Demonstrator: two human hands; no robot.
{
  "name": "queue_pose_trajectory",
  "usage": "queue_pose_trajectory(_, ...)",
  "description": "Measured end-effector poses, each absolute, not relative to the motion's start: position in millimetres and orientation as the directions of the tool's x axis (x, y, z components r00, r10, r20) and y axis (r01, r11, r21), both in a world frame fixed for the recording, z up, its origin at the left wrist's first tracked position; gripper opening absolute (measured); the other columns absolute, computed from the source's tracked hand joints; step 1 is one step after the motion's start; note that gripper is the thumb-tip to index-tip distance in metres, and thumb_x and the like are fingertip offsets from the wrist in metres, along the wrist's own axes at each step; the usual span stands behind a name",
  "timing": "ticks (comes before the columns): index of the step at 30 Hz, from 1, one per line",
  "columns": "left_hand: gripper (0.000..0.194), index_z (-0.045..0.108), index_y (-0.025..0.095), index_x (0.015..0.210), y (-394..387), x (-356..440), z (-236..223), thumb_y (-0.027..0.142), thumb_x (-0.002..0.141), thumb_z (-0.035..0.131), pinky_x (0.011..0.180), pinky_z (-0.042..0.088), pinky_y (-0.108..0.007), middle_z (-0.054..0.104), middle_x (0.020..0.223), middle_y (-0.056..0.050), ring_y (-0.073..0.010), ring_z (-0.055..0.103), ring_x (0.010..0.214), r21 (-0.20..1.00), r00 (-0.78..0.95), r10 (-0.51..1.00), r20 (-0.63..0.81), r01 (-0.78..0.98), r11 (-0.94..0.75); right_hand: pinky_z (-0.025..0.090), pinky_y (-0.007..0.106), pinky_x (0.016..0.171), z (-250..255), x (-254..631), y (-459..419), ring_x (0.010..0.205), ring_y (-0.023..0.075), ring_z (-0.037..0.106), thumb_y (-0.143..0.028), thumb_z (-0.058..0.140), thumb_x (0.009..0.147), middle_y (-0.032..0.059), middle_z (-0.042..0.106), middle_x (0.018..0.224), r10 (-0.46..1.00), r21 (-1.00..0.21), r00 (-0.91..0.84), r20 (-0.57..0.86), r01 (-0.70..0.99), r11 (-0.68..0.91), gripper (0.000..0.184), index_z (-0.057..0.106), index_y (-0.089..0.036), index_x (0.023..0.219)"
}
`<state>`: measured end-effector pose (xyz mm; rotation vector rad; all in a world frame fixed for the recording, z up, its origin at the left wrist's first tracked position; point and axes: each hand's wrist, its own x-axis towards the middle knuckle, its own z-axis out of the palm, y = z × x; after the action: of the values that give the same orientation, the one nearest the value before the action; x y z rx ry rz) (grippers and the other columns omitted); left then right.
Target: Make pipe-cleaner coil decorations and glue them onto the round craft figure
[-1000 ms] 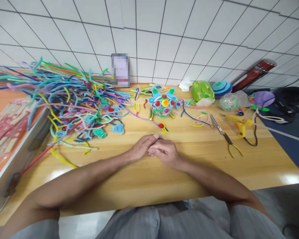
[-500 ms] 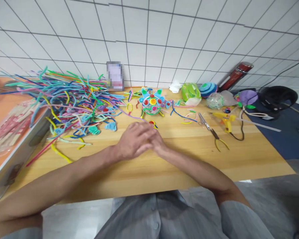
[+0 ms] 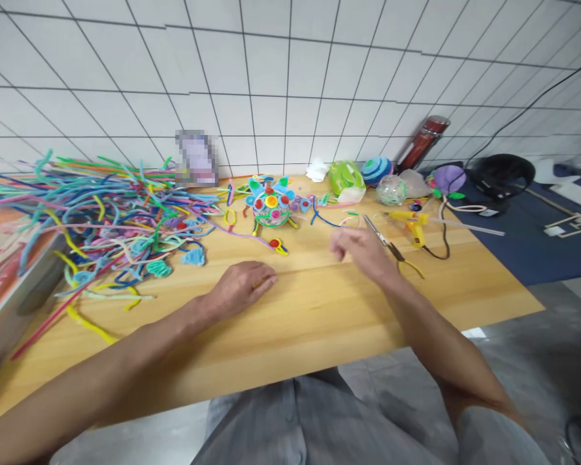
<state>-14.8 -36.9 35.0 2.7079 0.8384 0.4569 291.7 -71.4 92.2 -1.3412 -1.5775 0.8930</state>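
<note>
My left hand (image 3: pixel 244 285) rests on the wooden table, its fingers loosely bent, thumb apart, holding nothing. My right hand (image 3: pixel 361 250) is over the table to the right, slightly blurred, its fingers half curled with nothing visible in them. Beyond it lie scissors (image 3: pixel 375 229) and yellow-handled pliers (image 3: pixel 407 259). Farther back between the hands stands a round decorated figure (image 3: pixel 271 210) with blue and green ears and coloured discs. In front of it a small yellow, red and blue pipe-cleaner piece (image 3: pixel 277 245) lies by a purple stem.
A heap of pipe cleaners (image 3: pixel 101 213) covers the left side. A phone (image 3: pixel 197 158) leans on the tiled wall. At the right are a yellow glue gun (image 3: pixel 411 226) with its cord, a green ball (image 3: pixel 346 181), a blue striped ball (image 3: pixel 376 170) and a red flask (image 3: pixel 423 142).
My hands were clasped together and have come apart. The right hand moved right towards the pliers; the left settled on the table. The view has turned a little to the right.
</note>
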Motion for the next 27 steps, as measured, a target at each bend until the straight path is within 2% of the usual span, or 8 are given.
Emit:
queue_pose_trajectory(3, 0.031, 0.071, 0.017, 0.097, -44.4, -11.7, 46.5, 0.036, 0.105, 0.047, 0.066, 0.045, -0.03, 0.076, 0.086, -0.008, -0.0234, 0.073, 0.078, 0.287, 0.818, 0.576, -0.018, 0.556, -0.78, 0.043, 0.029, 0.051, 107.2, 357.7, -63.5, 0.046, 0.0133, 0.05, -0.06, 0.069, 0.086, -0.004, 0.053, 0.049, 0.947, -0.956, 0.22, 0.233, 0.229, 0.182, 0.04, 0.066, -0.024, 0.07)
queue_pose_trajectory(5, 0.033, 0.071, 0.019, 0.093, -49.8, -11.3, 56.1, 0.038, 0.105, 0.047, 0.063, 0.04, -0.029, 0.076, 0.082, -0.006, -0.0227, 0.072, 0.074, 0.304, 0.791, 0.599, -0.126, 0.605, -0.736, 0.038, 0.028, 0.048, 112.5, 392.3, -60.0, 0.046, 0.0116, 0.046, -0.057, 0.07, 0.086, -0.0041, 0.052, 0.051, 0.847, -0.944, 0.436, 0.304, 0.256, 0.208, 0.036, 0.066, -0.024, 0.071)
queue_pose_trajectory(9, 0.034, 0.07, 0.021, 0.09, -64.2, -2.3, 71.6, 0.039, 0.106, 0.046, 0.061, 0.037, -0.027, 0.072, 0.073, -0.001, -0.0168, 0.069, 0.067, 0.509, 0.844, 0.504, -0.182, 0.52, -0.686, 0.04, 0.027, 0.051, 109.5, 421.9, -53.7, 0.053, 0.0105, 0.051, -0.04, 0.075, 0.084, -0.0006, 0.063, 0.063, 0.793, -0.914, 0.51, 0.334, 0.382, 0.139, 0.022, 0.069, -0.021, 0.075)
queue_pose_trajectory(13, 0.033, 0.067, 0.02, 0.086, -78.6, 20.1, 67.5, 0.034, 0.107, 0.046, 0.062, 0.038, -0.026, 0.072, 0.076, 0.0, -0.0145, 0.069, 0.069, 0.57, 0.948, 0.309, -0.077, 0.296, -0.767, 0.043, 0.027, 0.056, 100.2, 420.4, -37.6, 0.057, 0.0128, 0.055, -0.029, 0.073, 0.082, -0.0022, 0.064, 0.064, 0.766, -0.765, 0.499, 0.405, 0.643, -0.014, 0.011, 0.07, -0.02, 0.075)
queue_pose_trajectory(17, 0.034, 0.065, 0.019, 0.084, -80.9, 36.4, 40.6, 0.032, 0.108, 0.044, 0.06, 0.04, -0.03, 0.071, 0.073, -0.001, -0.0151, 0.067, 0.064, 0.435, 0.972, 0.215, 0.095, 0.154, -0.887, 0.045, 0.029, 0.063, 102.5, 416.9, -20.1, 0.06, 0.0143, 0.057, -0.023, 0.073, 0.082, -0.0025, 0.066, 0.065, 0.74, -0.63, 0.465, 0.487, 0.773, -0.071, 0.007, 0.072, -0.022, 0.075)
queue_pose_trajectory(21, 0.042, 0.065, 0.02, 0.078, -72.5, 38.3, 10.0, 0.031, 0.109, 0.039, 0.056, 0.042, -0.031, 0.067, 0.064, -0.001, -0.0151, 0.063, 0.057, 0.311, 0.944, 0.205, 0.26, 0.119, -0.943, 0.044, 0.027, 0.061, 116.7, 400.4, -11.8, 0.059, 0.0126, 0.055, -0.026, 0.07, 0.087, -0.0027, 0.064, 0.064, 0.788, -0.694, 0.42, 0.45, 0.719, 0.013, 0.011, 0.072, -0.021, 0.076)
queue_pose_trajectory(24, 0.038, 0.067, 0.02, 0.079, -69.0, 34.8, 0.0, 0.031, 0.108, 0.044, 0.054, 0.044, -0.031, 0.069, 0.064, -0.001, -0.0145, 0.063, 0.056, 0.325, 0.92, 0.211, 0.332, 0.098, -0.941, 0.044, 0.027, 0.061, 116.1, 367.5, -11.3, 0.059, 0.0114, 0.055, -0.029, 0.068, 0.09, -0.0009, 0.064, 0.066, 0.815, -0.766, 0.376, 0.442, 0.63, 0.125, 0.015, 0.073, -0.02, 0.079)
queue_pose_trajectory(27, 0.034, 0.071, 0.021, 0.086, -68.0, 32.3, 2.1, 0.033, 0.106, 0.047, 0.053, 0.046, -0.03, 0.072, 0.068, -0.001, -0.0132, 0.067, 0.059, 0.376, 0.89, 0.232, 0.392, 0.075, -0.923, 0.045, 0.029, 0.063, 92.7, 322.4, -18.4, 0.062, 0.0146, 0.059, -0.037, 0.065, 0.093, 0.0001, 0.065, 0.065, 0.837, -0.741, 0.31, 0.451, 0.653, 0.157, 0.021, 0.073, -0.021, 0.082)
